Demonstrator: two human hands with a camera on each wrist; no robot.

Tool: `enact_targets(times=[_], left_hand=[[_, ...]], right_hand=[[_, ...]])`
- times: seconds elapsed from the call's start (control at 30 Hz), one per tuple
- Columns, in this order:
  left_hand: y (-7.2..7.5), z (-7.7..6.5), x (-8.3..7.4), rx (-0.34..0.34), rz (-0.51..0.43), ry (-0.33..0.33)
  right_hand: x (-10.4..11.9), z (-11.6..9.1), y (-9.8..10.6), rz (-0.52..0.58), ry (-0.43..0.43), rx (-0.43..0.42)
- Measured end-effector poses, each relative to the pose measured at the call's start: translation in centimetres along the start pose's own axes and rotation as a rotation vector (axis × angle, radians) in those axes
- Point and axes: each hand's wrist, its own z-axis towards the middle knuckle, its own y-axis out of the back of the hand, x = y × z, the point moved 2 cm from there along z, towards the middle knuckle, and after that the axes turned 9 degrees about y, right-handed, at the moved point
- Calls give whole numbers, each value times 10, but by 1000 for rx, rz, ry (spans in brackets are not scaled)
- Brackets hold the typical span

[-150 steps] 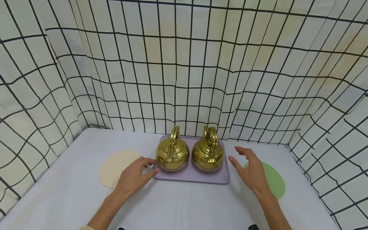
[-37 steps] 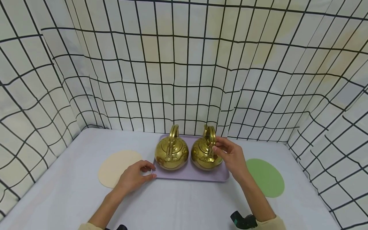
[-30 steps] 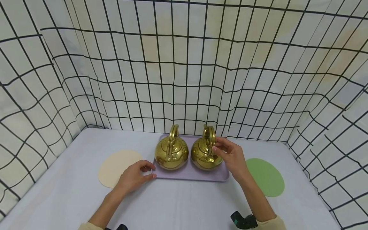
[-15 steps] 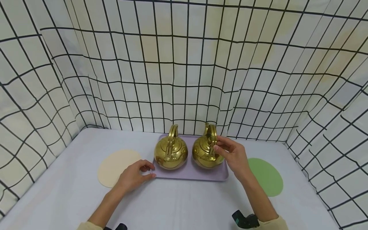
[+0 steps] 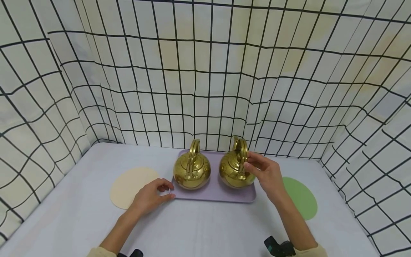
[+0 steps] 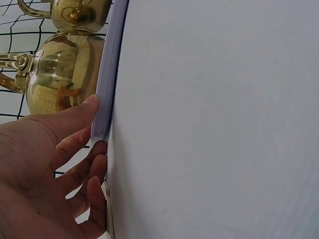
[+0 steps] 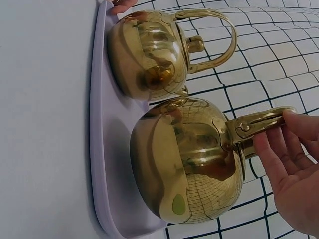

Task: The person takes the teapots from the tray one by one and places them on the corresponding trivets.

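My right hand (image 5: 266, 175) pinches the arched handle of the right-hand gold kettle (image 5: 233, 175) between thumb and fingers. In the right wrist view this kettle's base (image 7: 144, 164) shows a gap above the tray floor. A second gold kettle (image 5: 192, 175) sits upright on the left half of the lilac tray (image 5: 212, 196). My left hand (image 5: 149, 198) holds the tray's near left corner; in the left wrist view the thumb (image 6: 79, 117) lies on its rim and the other fingers curl beside and below it.
A beige round mat (image 5: 126, 189) lies left of the tray, partly behind my left hand. To the right lies a green round mat (image 5: 303, 200), partly covered by my right forearm. White walls with a black grid (image 5: 192, 82) enclose the white table (image 5: 205, 228).
My right hand came in from the right, took the right-hand kettle's handle, and has shifted that kettle a little to the right. My left hand stays at the tray's corner.
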Motion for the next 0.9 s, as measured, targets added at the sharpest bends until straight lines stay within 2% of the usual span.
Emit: enact_targets(times=[0.47, 0.9], left_hand=[[0, 0, 0, 3, -4, 4], [0, 0, -1, 6, 1, 10]], right_hand=[[-1, 0, 7, -7, 1, 1], [1, -5, 11, 10, -38, 16]])
